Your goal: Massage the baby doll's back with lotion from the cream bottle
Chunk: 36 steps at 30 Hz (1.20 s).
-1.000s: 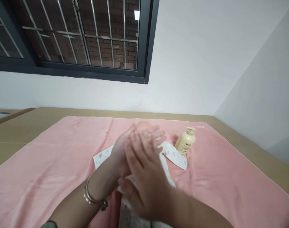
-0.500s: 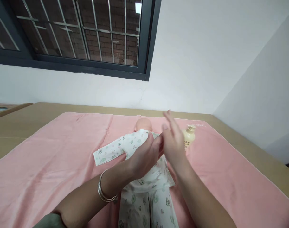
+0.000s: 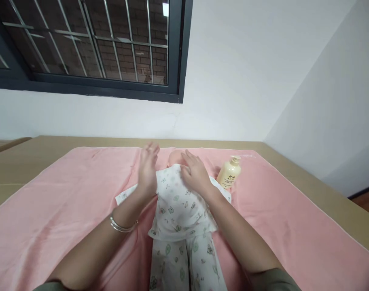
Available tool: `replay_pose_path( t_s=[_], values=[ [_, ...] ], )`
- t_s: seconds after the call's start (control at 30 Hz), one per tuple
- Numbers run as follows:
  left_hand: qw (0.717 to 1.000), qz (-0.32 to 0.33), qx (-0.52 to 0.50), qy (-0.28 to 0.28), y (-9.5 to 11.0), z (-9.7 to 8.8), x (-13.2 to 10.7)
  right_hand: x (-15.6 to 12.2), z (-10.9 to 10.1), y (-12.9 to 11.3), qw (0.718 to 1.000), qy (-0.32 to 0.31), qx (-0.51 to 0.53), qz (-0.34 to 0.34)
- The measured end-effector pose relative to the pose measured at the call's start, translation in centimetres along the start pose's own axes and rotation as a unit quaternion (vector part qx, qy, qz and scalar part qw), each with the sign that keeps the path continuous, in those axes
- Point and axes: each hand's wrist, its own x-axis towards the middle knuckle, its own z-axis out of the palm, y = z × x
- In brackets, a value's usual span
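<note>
A baby doll (image 3: 180, 210) in white printed pyjamas lies on its back in the middle of a pink towel (image 3: 51, 202), head away from me. My left hand (image 3: 148, 167) rests open on the doll's left shoulder, fingers stretched toward the head. My right hand (image 3: 195, 171) lies flat and open on the doll's right shoulder and upper chest. The doll's head (image 3: 174, 157) shows only partly between my two hands. Silver bangles circle my left wrist.
A cream pump bottle (image 3: 229, 173) stands on the towel just right of the doll's arm. The towel covers a tan surface (image 3: 308, 178) that runs to a white wall with a barred dark-framed window (image 3: 90, 44).
My hands were pressed together and rubbing above the doll. They have parted and come down, one on each of the doll's shoulders.
</note>
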Motion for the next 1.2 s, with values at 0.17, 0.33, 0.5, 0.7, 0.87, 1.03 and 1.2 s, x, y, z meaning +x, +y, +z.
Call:
replay_pose_path(
  t_s=[0.17, 0.33, 0.5, 0.7, 0.87, 1.03, 1.2],
  values=[
    [0.956, 0.076, 0.263, -0.102, -8.0, -0.6, -5.2, -2.1, 2.2, 0.3, 0.995, -0.084, -0.019, -0.057],
    [0.916, 0.156, 0.344, -0.136, -9.8, -1.4, -6.6, -4.7, 1.4, 0.4, 0.965, -0.164, -0.015, -0.203],
    [0.837, 0.212, 0.462, -0.202, -9.6, -1.5, -6.4, -3.1, 1.3, 1.9, 0.976, -0.145, 0.045, -0.156],
    [0.787, 0.260, 0.503, -0.247, -9.5, -1.7, -6.6, 0.3, 4.2, 0.5, 0.982, -0.176, -0.069, 0.013],
    [0.813, 0.298, 0.450, -0.220, -9.5, -2.2, -6.7, -2.7, 3.1, -0.6, 0.975, -0.167, -0.074, -0.124],
    [0.823, 0.327, 0.397, -0.240, -9.9, -2.5, -7.3, -4.0, 0.5, 1.3, 0.976, -0.168, 0.007, -0.138],
    [0.819, 0.320, 0.376, -0.294, -9.9, -2.7, -7.3, -2.7, 2.5, 0.7, 0.992, -0.122, -0.021, -0.033]
  ],
)
